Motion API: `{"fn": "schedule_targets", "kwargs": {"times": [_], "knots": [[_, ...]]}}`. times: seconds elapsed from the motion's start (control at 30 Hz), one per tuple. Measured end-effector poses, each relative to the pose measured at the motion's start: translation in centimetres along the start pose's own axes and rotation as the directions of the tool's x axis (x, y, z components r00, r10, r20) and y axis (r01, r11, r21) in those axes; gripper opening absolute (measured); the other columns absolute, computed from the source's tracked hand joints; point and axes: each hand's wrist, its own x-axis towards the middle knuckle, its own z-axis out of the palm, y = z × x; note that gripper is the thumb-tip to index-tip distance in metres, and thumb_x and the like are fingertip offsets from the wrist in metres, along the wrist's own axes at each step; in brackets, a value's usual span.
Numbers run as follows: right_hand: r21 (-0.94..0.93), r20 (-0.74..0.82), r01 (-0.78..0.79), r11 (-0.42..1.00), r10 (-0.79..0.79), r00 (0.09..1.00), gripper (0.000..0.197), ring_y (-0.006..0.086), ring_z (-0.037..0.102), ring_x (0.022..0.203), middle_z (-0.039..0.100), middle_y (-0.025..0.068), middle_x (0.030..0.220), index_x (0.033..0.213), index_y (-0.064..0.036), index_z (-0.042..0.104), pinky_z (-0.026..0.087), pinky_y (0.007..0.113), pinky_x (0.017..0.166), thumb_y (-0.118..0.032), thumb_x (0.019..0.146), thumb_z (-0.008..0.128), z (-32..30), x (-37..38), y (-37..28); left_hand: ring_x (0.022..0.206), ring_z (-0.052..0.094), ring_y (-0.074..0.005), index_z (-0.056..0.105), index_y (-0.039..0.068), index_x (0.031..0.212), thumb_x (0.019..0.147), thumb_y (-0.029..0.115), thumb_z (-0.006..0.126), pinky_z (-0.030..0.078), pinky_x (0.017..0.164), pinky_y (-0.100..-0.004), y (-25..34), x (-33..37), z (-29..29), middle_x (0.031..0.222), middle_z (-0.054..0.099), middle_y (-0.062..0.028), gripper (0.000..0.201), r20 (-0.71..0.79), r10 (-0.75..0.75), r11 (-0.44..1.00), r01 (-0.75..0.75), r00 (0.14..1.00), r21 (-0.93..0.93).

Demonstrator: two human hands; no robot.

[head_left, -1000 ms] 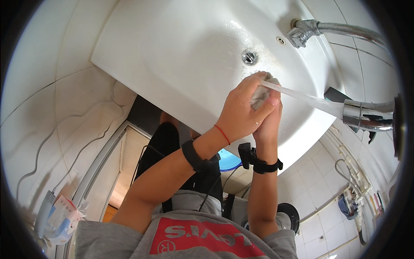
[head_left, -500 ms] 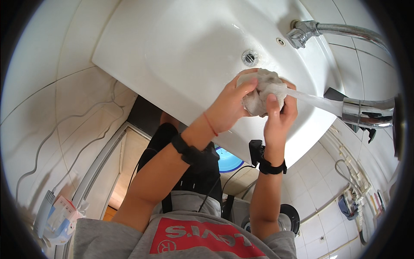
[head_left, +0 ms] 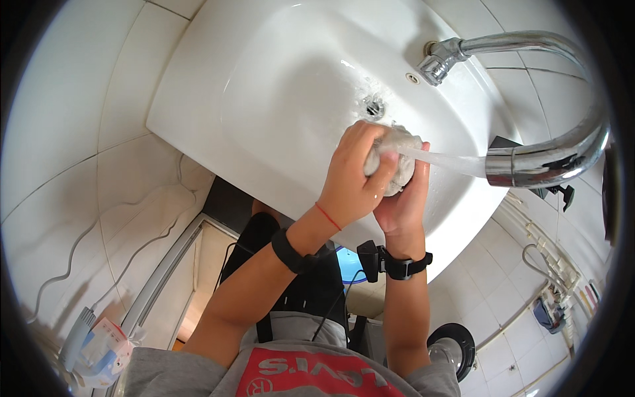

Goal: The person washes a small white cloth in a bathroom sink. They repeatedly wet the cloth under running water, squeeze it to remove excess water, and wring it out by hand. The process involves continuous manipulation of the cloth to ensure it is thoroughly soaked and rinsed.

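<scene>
Grey lumpy cloth (head_left: 399, 139) between hands (head_left: 352, 173)

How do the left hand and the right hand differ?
The left hand grips the light-grey cloth from the left, back showing; the right hand cups it from the right, palm partly showing. The left hand wears a red wrist string; the right hand shows none. Both hold the cloth.

The cloth (head_left: 402, 175) sits between the left hand (head_left: 354, 172) and the right hand (head_left: 405, 206), over the sink (head_left: 278, 119), toward its near right corner. The drain (head_left: 374, 108) lies just beyond the cloth; the overflow hole (head_left: 413, 79) is beyond and right of the drain. The tap (head_left: 562, 159) arches past the sink's right edge, its water (head_left: 453, 161) reaching left onto the cloth. Below the near edge is a tub (head_left: 350, 266).
</scene>
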Motion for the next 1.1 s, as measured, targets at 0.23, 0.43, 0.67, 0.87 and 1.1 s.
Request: {"fn": "schedule_targets", "kwargs": {"times": [0.23,0.43,0.67,0.87,1.1], "knots": [[-0.063,0.057,-0.028,0.998,0.031,0.998,0.046,0.0153,0.059,0.113,0.061,0.0033,0.123,0.132,-0.0093,0.052,0.052,0.032,0.093,-0.047,0.107,0.041,-2.6,0.6,1.0,0.106,0.062,-0.0386,0.066,0.002,0.111,0.085,0.027,0.074,0.05,0.092,-0.0461,0.0,-0.6,0.1,0.116,0.065,-0.0207,0.038,0.152,0.184,0.962,-0.21,0.971,0.174],[-0.323,-0.16,0.271,0.907,-0.334,0.929,0.034,0.0133,0.064,0.082,0.068,0.0076,0.096,0.113,0.0007,0.065,0.051,0.026,0.075,-0.027,0.101,0.049,-0.9,0.0,1.8,0.086,0.064,-0.0135,0.067,-0.002,0.108,0.093,0.017,0.068,0.052,0.081,-0.0271,0.0,-1.0,0.4,0.096,0.071,-0.0107,0.025,0.09,-0.255,0.964,0.26,0.963,-0.058],[-0.446,-0.005,0.225,0.866,-0.254,0.967,0.05,0.0178,0.061,0.112,0.06,0.0086,0.127,0.138,-0.002,0.048,0.052,0.031,0.094,-0.04,0.106,0.045,-0.6,0.1,1.7,0.111,0.06,-0.0188,0.061,-0.003,0.12,0.102,0.017,0.056,0.047,0.097,-0.031,-0.6,-0.2,-0.2,0.125,0.063,-0.013,0.027,-0.014,-0.21,0.945,0.199,0.978,-0.258],[-0.023,0.031,-0.016,1.0,0.016,0.999,0.053,0.0194,0.062,0.11,0.063,0.0071,0.121,0.132,-0.0071,0.053,0.053,0.034,0.093,-0.051,0.107,0.039,-2.3,1.3,1.8,0.105,0.067,-0.0318,0.065,-0.004,0.106,0.085,0.018,0.071,0.051,0.09,-0.0359,0.4,0.4,-0.5,0.109,0.068,-0.0226,0.03,0.129,0.138,0.976,-0.157,0.982,0.15],[-0.55,-0.049,0.337,0.764,-0.432,0.9,0.048,0.0158,0.061,0.098,0.064,0.0077,0.108,0.122,-0.0018,0.059,0.051,0.031,0.086,-0.044,0.108,0.042,-1.9,1.1,2.8,0.077,0.059,-0.0133,0.064,-0.002,0.092,0.099,0.023,0.061,0.048,0.073,-0.0263,0.4,0.2,-0.5,0.084,0.065,-0.0057,0.027,0.054,-0.312,0.948,0.314,0.949,-0.044]]}}
